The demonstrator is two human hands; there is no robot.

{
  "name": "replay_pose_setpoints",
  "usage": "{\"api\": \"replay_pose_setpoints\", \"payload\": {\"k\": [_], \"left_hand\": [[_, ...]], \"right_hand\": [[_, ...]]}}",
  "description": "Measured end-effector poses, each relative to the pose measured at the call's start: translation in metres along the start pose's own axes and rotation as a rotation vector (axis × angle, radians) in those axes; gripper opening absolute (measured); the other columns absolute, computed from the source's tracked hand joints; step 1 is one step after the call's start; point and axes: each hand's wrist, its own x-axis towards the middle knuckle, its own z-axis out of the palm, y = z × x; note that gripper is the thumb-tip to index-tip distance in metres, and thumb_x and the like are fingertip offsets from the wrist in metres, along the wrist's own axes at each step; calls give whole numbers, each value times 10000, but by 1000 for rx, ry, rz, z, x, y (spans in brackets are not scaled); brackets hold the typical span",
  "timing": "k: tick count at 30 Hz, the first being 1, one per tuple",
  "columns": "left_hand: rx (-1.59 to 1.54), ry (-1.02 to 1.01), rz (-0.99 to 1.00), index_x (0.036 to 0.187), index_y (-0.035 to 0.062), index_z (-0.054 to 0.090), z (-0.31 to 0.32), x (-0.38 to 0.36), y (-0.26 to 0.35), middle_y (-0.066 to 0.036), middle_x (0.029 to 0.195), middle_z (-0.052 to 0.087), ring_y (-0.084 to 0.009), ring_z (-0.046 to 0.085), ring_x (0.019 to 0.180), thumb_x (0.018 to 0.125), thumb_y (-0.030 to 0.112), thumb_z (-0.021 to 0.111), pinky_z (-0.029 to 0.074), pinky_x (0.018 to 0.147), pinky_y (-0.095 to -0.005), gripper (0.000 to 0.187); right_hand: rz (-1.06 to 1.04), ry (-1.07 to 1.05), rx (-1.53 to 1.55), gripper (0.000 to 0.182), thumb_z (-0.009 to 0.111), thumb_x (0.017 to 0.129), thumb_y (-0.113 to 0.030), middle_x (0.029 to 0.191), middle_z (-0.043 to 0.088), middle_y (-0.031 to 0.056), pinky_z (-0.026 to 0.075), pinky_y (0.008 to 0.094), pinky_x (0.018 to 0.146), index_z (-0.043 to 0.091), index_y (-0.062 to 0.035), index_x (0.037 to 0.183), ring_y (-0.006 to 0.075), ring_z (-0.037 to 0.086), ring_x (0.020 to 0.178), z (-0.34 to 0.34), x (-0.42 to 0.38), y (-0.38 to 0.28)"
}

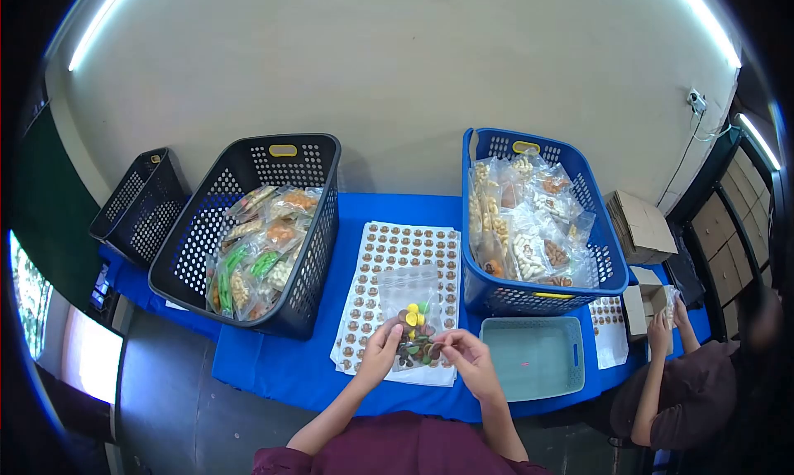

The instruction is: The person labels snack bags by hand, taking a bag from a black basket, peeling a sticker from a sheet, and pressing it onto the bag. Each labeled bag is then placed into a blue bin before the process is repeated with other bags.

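A clear plastic bag [408, 290] with yellow, green and brown round pieces in its lower part is between my two hands. My left hand [383, 350] grips the bag's left side, thumb over the pieces. The fingers of my right hand [470, 361] are pinched at the bag's lower right edge. Under the bag lie sheets of round brown stickers [361, 291] on the blue tablecloth [357, 206].
Filled bags are in a black basket [325, 227] at left and a blue basket [608, 227] at right. A pale green tray [532, 355], cardboard boxes [641, 227] and another black basket [136, 210] stand nearby. A co-worker [695, 388] at far right holds a bag.
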Motion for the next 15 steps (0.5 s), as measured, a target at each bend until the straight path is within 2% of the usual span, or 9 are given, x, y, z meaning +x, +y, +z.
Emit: {"api": "replay_pose_setpoints", "payload": {"k": [3, 5, 6, 10, 15], "left_hand": [[-76, -29, -101, 1119, -52, 466, 0, -6, 12, -86, 1024, 552, -110, 514, 923, 893, 191, 464, 403, 819, -241, 332], [-138, -85, -147, 1096, -42, 474, 4, -11, 21, -75, 1003, 560, -101, 522, 908, 874, 176, 501, 413, 801, -230, 312], [-139, -87, -131, 1070, -26, 478, 5, -13, 24, -58, 966, 570, -89, 537, 878, 828, 141, 575, 430, 766, -217, 309], [-133, -96, -50, 1071, -29, 483, 7, -15, 16, -70, 962, 581, -95, 551, 863, 772, 98, 638, 448, 751, -229, 360], [-62, -102, 27, 1066, -36, 487, 9, -20, 24, -86, 945, 593, -106, 564, 849, 754, 94, 650, 461, 736, -244, 375]], "right_hand": [[33, 103, -6, 62, 556, 804, -28, 841, 569, 25, 397, 189, 653, 524, 5, 845, 57, 515, 751, -1, 3, -7], [-18, 145, -123, 107, 588, 779, -31, 768, 569, 12, 406, 189, 620, 533, 7, 862, 51, 521, 702, 3, 6, -10], [-44, 155, -188, 122, 598, 771, -32, 757, 572, 15, 407, 191, 608, 534, 9, 866, 53, 524, 689, 5, 6, -12], [-133, 194, -367, 171, 632, 739, -35, 712, 590, 36, 408, 196, 569, 540, 8, 877, 59, 532, 638, 14, 8, -8], [-163, 235, -413, 194, 639, 730, -12, 719, 598, 41, 389, 181, 579, 511, -7, 876, 51, 516, 632, 25, 9, -16]]}}
